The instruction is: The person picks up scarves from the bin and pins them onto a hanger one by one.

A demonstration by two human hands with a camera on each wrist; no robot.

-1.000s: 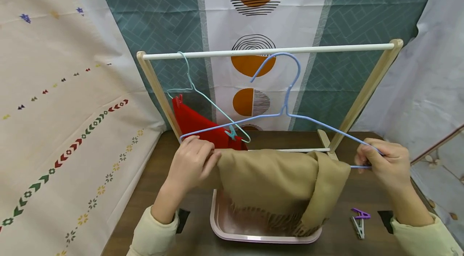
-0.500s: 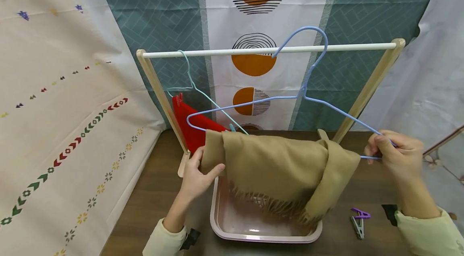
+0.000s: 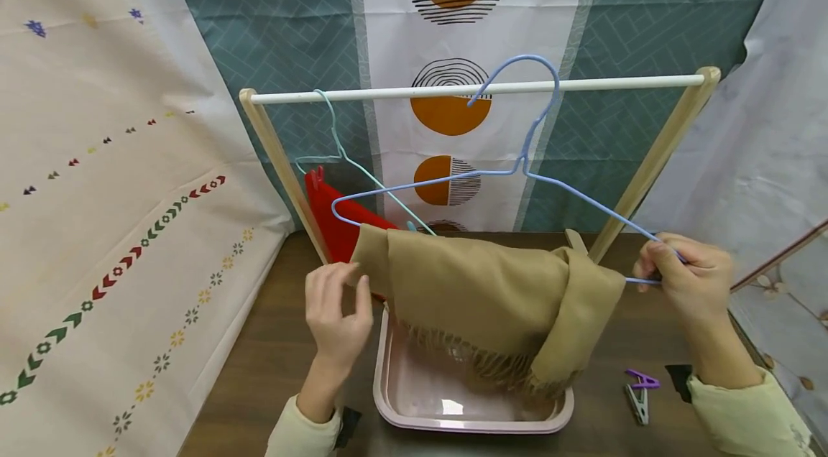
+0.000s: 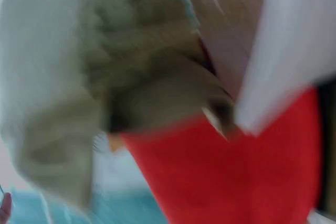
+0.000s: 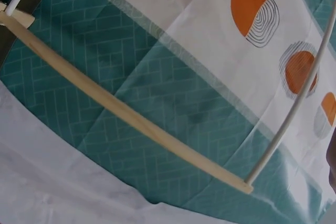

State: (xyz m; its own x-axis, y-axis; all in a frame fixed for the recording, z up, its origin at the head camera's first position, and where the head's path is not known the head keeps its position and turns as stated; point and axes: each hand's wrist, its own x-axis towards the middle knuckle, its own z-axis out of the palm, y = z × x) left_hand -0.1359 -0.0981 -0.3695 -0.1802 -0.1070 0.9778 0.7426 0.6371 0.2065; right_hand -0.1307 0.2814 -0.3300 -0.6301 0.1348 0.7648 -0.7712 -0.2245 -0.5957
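Observation:
In the head view my right hand (image 3: 655,264) pinches the right end of a blue wire hanger (image 3: 517,169). Its hook sits at the white rail (image 3: 388,93) of a wooden rack. A tan fringed scarf (image 3: 479,292) is draped over the hanger's lower bar and hangs above a pink tray (image 3: 387,399). My left hand (image 3: 352,283) is held up with relaxed fingers right beside the scarf's left edge and grips nothing. The left wrist view is blurred, showing only the tan scarf (image 4: 131,77) and a red cloth (image 4: 236,182).
A teal hanger (image 3: 336,141) on the rail's left end carries the red cloth (image 3: 330,216). Two clothes pegs (image 3: 640,394) lie on the brown table at the right. The slanted rack post (image 3: 653,162) stands near my right hand. Patterned backdrops surround the table.
The blue hanger with the scarf rose, its hook going from below the rail up to it. My left hand let go of the scarf's left edge and opened.

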